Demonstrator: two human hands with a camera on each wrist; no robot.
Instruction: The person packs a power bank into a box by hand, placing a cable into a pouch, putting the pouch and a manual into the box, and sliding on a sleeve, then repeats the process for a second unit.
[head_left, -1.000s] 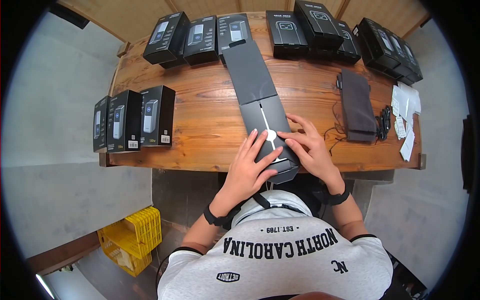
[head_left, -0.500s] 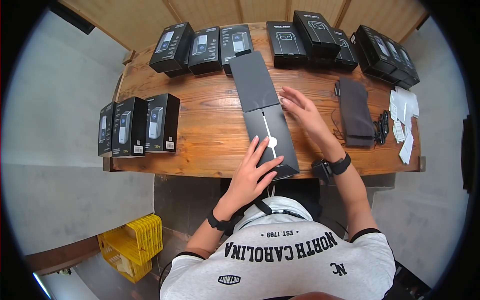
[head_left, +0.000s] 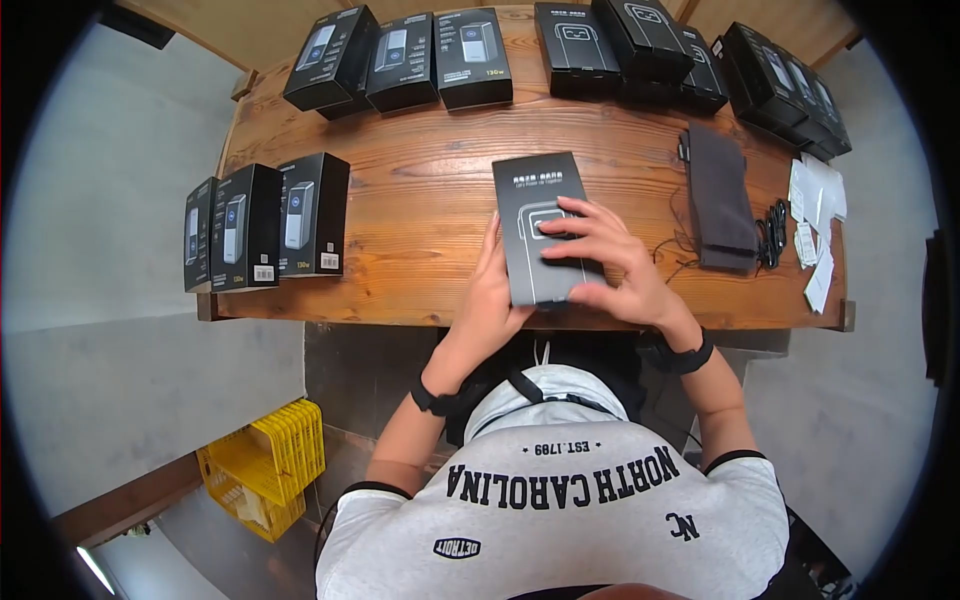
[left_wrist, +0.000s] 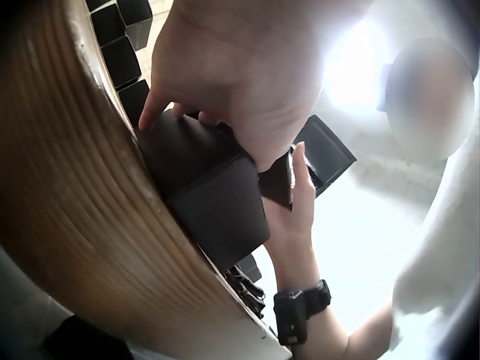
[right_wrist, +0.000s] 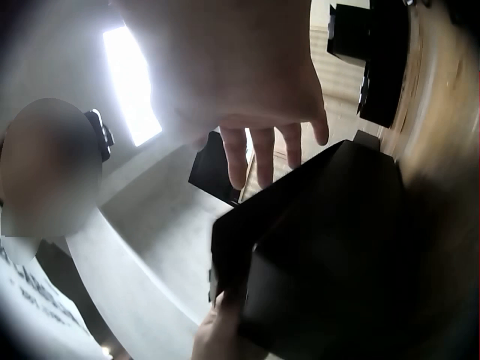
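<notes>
A black box point(head_left: 525, 265) with a white line-drawn device and white lettering on its lid lies in front of the person, over the near part of the table. My left hand point(head_left: 485, 305) grips its left side, fingers along the far edge and thumb by the near end. Across the right half of the lid spreads my right hand point(head_left: 620, 265), its fingers extended and slightly bent. In the right wrist view the lid point(right_wrist: 240, 232) stands at a slant to the dark box body. The box's inside is hidden.
Black printed boxes point(head_left: 475, 60) line the table's back, with several more boxes point(head_left: 310, 215) at the left. Right of the hands lie a dark pouch point(head_left: 720, 200), coiled black cables point(head_left: 772, 235) and white papers point(head_left: 818, 190). Yellow crates point(head_left: 285, 455) stand on the floor.
The long lid that lay folded out flat has swung over onto the box, so its printed face shows. My right hand went up to the lid and came back with it; the left stayed at the box's side.
</notes>
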